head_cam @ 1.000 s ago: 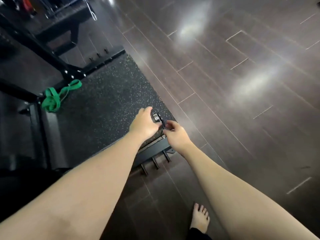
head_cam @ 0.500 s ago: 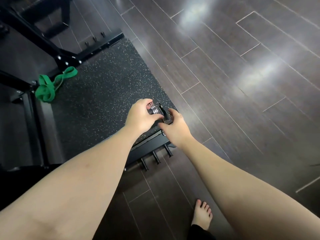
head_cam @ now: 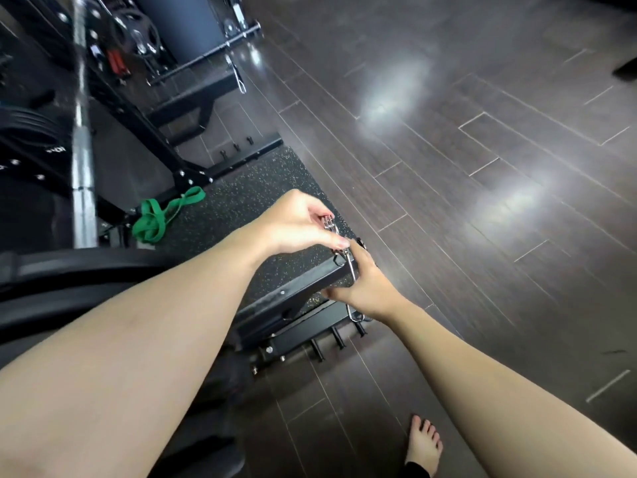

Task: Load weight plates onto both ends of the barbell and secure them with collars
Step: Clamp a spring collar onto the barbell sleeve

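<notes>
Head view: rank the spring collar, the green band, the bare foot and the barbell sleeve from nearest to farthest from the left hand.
1. spring collar, pinched in the left hand itself.
2. green band, on the speckled mat to that hand's left.
3. barbell sleeve, farther left, above the band.
4. bare foot, far below, on the wood floor.

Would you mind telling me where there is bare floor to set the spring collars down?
Free: speckled mat between green band and left hand; wood floor right of the mat. Crowded: black frame under right hand, and rack with barbell at left.
</notes>
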